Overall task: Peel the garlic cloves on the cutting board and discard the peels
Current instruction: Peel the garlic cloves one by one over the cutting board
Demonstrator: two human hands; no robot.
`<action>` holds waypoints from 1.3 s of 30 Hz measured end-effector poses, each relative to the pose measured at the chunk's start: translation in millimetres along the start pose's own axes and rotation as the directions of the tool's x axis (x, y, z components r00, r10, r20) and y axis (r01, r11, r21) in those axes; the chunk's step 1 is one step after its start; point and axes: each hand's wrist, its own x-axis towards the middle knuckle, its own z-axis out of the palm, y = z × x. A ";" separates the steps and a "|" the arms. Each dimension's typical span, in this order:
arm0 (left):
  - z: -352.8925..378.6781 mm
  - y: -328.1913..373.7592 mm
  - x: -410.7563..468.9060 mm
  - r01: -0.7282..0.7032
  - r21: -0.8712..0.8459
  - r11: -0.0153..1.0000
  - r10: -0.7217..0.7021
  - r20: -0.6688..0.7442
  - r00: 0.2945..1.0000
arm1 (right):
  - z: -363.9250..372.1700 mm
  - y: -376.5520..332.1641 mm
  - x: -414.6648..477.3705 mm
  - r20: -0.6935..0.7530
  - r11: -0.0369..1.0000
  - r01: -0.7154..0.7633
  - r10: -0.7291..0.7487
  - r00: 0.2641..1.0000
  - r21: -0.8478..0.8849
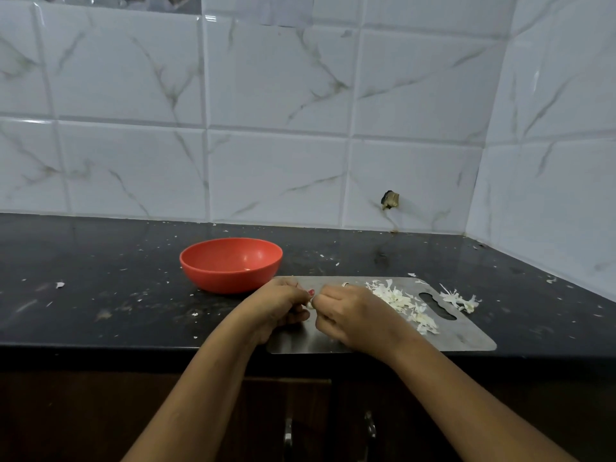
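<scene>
Seemingly well along: my left hand (283,306) and right hand (353,315) both pinch one clove (310,305) over the board (466,335). Peels (400,300) lie heaped on its right side, some spilled onto the counter (100,295), not yet discarded. I see no other unpeeled cloves.

Red bowl (230,265), black speckled counter (100,295), white grey-veined tiles (276,95), steel-grey cutting board (466,335)

garlic clove (310,305) — mostly hidden by fingers (325,299), contents of bowl (230,280) unclear
</scene>
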 end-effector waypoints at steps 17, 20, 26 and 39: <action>12.0 -8.5 -11.1 -0.559 -0.110 0.822 0.535 -0.187 0.824 | -7.5 -34.7 39.0 0.520 -0.497 -0.153 0.810 0.270 0.854; 15.7 -11.9 -9.4 -0.596 -0.038 0.802 0.571 -0.240 0.785 | -8.6 -38.4 40.8 0.539 -0.540 -0.064 0.811 0.229 0.839; 16.7 -7.0 -8.7 -0.496 -0.017 0.868 0.465 -0.322 0.824 | -9.2 -40.8 31.8 0.198 0.063 -0.485 0.861 0.468 0.872; 11.7 2.3 -17.3 -0.116 0.160 0.980 0.136 -0.121 0.983 | -6.1 -1.6 2.4 -0.121 0.979 -0.203 0.202 0.972 0.001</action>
